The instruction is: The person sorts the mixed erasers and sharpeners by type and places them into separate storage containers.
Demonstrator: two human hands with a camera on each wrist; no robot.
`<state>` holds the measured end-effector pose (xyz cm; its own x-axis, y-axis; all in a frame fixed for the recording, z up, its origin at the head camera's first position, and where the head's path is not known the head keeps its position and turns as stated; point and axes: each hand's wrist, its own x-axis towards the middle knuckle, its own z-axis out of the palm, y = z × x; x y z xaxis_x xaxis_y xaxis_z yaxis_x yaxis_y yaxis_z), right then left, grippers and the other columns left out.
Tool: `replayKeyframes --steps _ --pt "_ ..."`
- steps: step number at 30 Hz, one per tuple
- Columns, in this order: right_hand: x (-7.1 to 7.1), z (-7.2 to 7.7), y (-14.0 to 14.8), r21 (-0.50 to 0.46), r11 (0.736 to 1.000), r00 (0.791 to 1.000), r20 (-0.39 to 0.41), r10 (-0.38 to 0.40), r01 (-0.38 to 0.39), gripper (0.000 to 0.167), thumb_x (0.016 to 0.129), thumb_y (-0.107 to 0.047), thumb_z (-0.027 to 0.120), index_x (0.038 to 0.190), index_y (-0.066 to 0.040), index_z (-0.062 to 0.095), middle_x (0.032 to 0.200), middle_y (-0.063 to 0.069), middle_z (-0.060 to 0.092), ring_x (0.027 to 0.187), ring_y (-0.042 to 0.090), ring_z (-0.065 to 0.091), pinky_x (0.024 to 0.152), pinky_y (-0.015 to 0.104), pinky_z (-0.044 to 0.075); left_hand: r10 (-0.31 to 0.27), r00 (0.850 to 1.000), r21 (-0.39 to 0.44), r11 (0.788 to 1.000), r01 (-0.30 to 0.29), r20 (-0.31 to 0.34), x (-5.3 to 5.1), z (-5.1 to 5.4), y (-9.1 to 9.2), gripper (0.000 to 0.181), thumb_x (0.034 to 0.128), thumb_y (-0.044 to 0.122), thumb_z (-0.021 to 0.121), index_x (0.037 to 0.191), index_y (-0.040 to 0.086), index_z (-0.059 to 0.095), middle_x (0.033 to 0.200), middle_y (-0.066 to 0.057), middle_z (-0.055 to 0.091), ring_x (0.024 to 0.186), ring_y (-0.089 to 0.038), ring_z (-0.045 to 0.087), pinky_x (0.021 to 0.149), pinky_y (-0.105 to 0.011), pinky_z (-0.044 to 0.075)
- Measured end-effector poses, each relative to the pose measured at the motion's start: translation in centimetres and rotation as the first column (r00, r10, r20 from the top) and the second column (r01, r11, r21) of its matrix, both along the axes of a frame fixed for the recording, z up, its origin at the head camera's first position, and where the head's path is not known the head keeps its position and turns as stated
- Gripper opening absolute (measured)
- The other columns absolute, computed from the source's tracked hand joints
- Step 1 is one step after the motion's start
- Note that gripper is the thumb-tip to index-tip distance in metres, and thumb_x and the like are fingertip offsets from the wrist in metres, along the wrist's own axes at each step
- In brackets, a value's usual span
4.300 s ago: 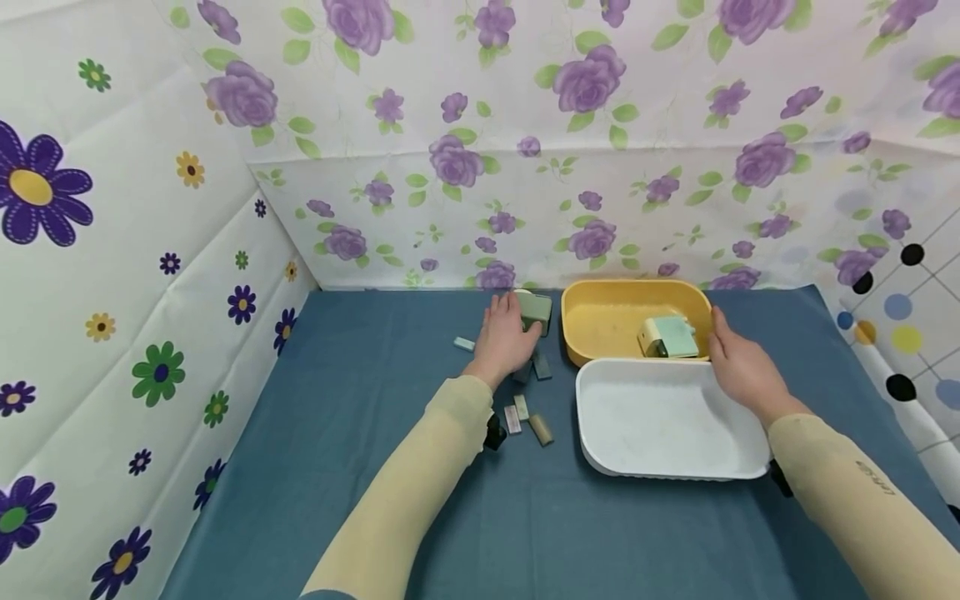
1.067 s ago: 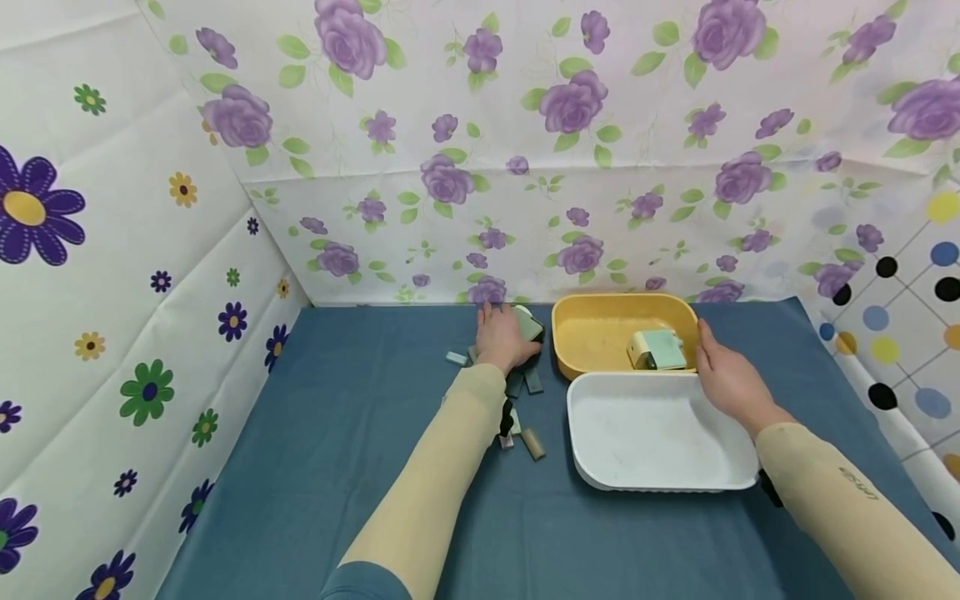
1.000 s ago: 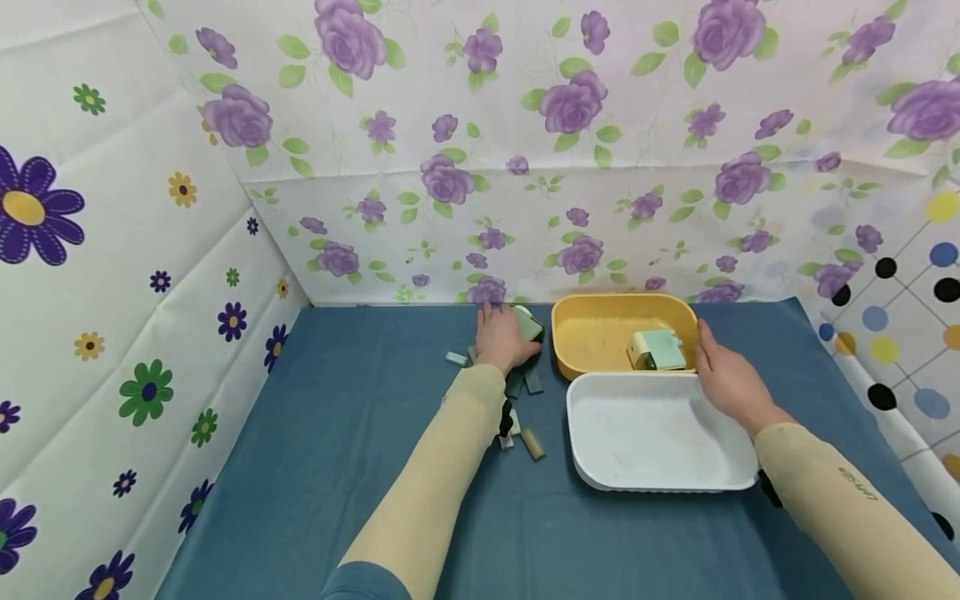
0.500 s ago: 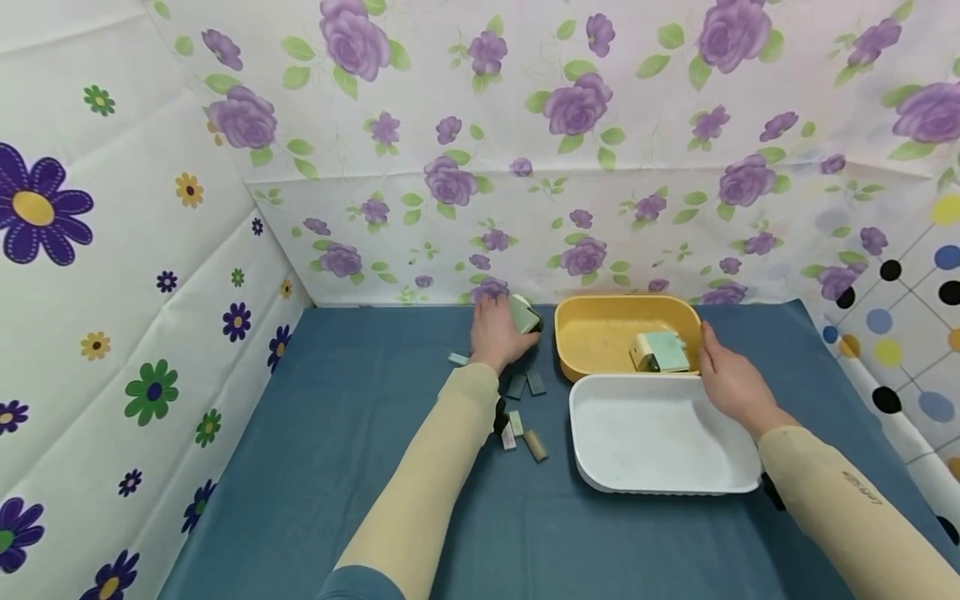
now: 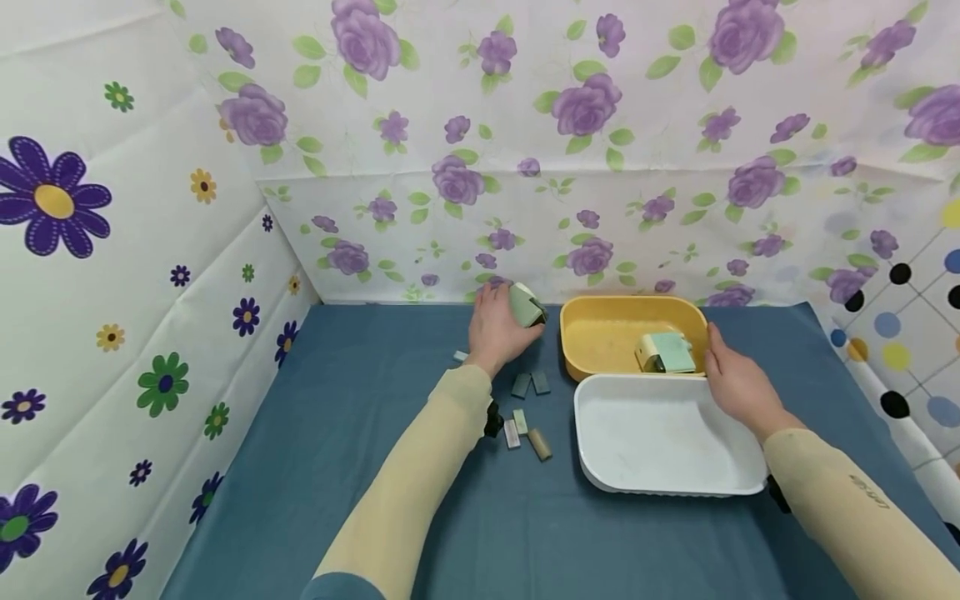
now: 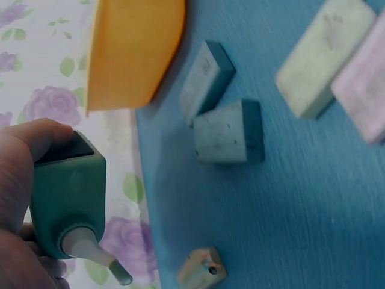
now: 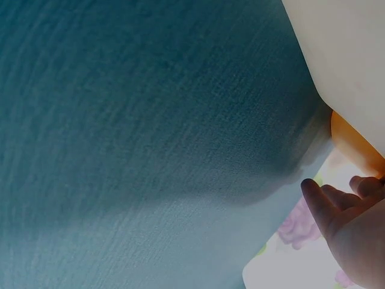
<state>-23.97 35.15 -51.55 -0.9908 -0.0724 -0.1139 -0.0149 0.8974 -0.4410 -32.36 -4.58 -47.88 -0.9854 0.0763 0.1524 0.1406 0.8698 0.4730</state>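
Observation:
My left hand (image 5: 498,332) grips a green crank pencil sharpener (image 5: 527,305) near the back edge of the cloth. In the left wrist view this sharpener (image 6: 71,189) is tilted, its pale crank pointing down, with the thumb over its dark end. Beside the yellow tray (image 5: 592,333), my right hand (image 5: 742,385) rests its extended fingers against the right wall. Inside that tray lies a mint and cream boxy thing (image 5: 666,352), perhaps another sharpener. Grey-blue eraser-like blocks (image 6: 225,133) lie just in front of the left hand.
A white tray (image 5: 671,429) stands in front of the yellow one. Several small blocks, including a pink one (image 5: 512,433), a pale green one (image 5: 521,421) and a tan one (image 5: 539,444), lie on the blue cloth (image 5: 375,467). A flowered sheet (image 5: 420,183) rises behind.
The left hand has raised the pencil sharpener from the cloth and tilted it. Grey-blue blocks hidden by that hand show more now. The right hand stays at the yellow tray.

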Motion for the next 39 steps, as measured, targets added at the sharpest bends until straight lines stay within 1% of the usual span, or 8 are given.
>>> replayKeyframes --steps 4,9,12,15,18,26,31,39 --pt "-0.1 0.1 0.0 -0.003 1.000 1.000 0.007 -0.001 0.001 0.068 0.118 -0.039 0.017 0.169 -0.001 -0.007 0.166 0.038 0.022 0.145 0.062 0.033 0.114 0.074 0.032 0.004 1.000 0.025 1.000 -0.004 -0.001 0.6 0.7 0.3 0.094 0.0865 0.056 0.083 0.160 0.011 0.046 0.162 -0.015 0.045 0.154 -0.037 0.037 0.114 -0.053 0.048" --pt "-0.1 0.0 0.0 -0.007 1.000 1.000 0.010 -0.001 0.001 0.068 0.118 -0.039 0.016 0.169 -0.001 -0.008 0.167 0.037 0.021 0.146 0.062 0.031 0.115 0.074 0.031 -0.029 0.998 -0.005 1.000 0.029 -0.049 1.3 1.7 0.8 0.089 0.0854 0.058 0.083 0.154 0.012 0.052 0.155 -0.014 0.049 0.145 -0.035 0.045 0.105 -0.050 0.053" --pt "0.0 -0.2 0.0 -0.010 1.000 1.000 0.015 -0.002 0.003 0.068 0.118 -0.039 0.016 0.169 -0.002 -0.008 0.167 0.037 0.020 0.146 0.062 0.031 0.115 0.074 0.031 -0.064 0.997 -0.019 0.998 0.063 -0.053 1.8 2.2 1.2 0.092 0.0858 0.061 0.082 0.157 0.011 0.050 0.158 -0.013 0.050 0.152 -0.034 0.040 0.112 -0.050 0.049" --pt "0.1 -0.3 0.0 -0.011 1.000 1.000 0.005 0.001 -0.001 0.067 0.118 -0.038 0.017 0.169 -0.001 -0.007 0.166 0.038 0.022 0.144 0.062 0.034 0.113 0.074 0.034 -0.092 0.995 -0.015 0.996 0.091 -0.041 2.3 2.6 1.8 0.098 0.0863 0.061 0.082 0.161 0.010 0.046 0.164 -0.012 0.047 0.161 -0.033 0.027 0.122 -0.051 0.039" --pt "0.1 -0.3 0.0 -0.008 1.000 1.000 -0.010 0.009 -0.009 0.067 0.118 -0.036 0.018 0.169 0.000 -0.006 0.164 0.039 0.025 0.141 0.062 0.038 0.110 0.074 0.037 -0.118 0.992 -0.013 0.993 0.118 -0.041 2.6 2.9 2.4 0.098 0.0863 0.058 0.083 0.163 0.010 0.044 0.165 -0.010 0.047 0.162 -0.031 0.023 0.125 -0.049 0.035" --pt "-0.1 -0.2 0.0 -0.002 1.000 1.000 -0.014 0.005 -0.005 0.067 0.118 -0.037 0.018 0.169 0.001 -0.004 0.164 0.039 0.026 0.143 0.061 0.037 0.112 0.074 0.035 -0.178 0.983 -0.052 0.983 0.176 -0.044 3.7 2.9 3.9 0.097 0.0867 0.056 0.084 0.163 0.012 0.044 0.163 -0.009 0.048 0.162 -0.029 0.023 0.125 -0.047 0.034" --pt "-0.2 -0.2 -0.1 0.001 1.000 1.000 -0.003 0.001 -0.001 0.068 0.118 -0.038 0.018 0.169 -0.001 -0.008 0.165 0.038 0.025 0.144 0.061 0.035 0.114 0.074 0.033 -0.218 0.975 -0.086 0.973 0.214 -0.041 4.2 2.6 4.7 0.094 0.0867 0.055 0.084 0.161 0.012 0.045 0.159 -0.008 0.052 0.162 -0.027 0.024 0.129 -0.041 0.025" --pt "-0.2 -0.2 0.0 0.001 1.000 1.000 -0.002 -0.001 0.001 0.068 0.118 -0.039 0.018 0.169 0.000 -0.007 0.166 0.038 0.023 0.145 0.061 0.034 0.114 0.073 0.033 -0.235 0.972 -0.072 0.970 0.233 -0.019 4.5 2.3 5.9 0.096 0.0856 0.053 0.086 0.162 0.013 0.044 0.161 -0.008 0.050 0.162 -0.026 0.023 0.125 -0.045 0.034"
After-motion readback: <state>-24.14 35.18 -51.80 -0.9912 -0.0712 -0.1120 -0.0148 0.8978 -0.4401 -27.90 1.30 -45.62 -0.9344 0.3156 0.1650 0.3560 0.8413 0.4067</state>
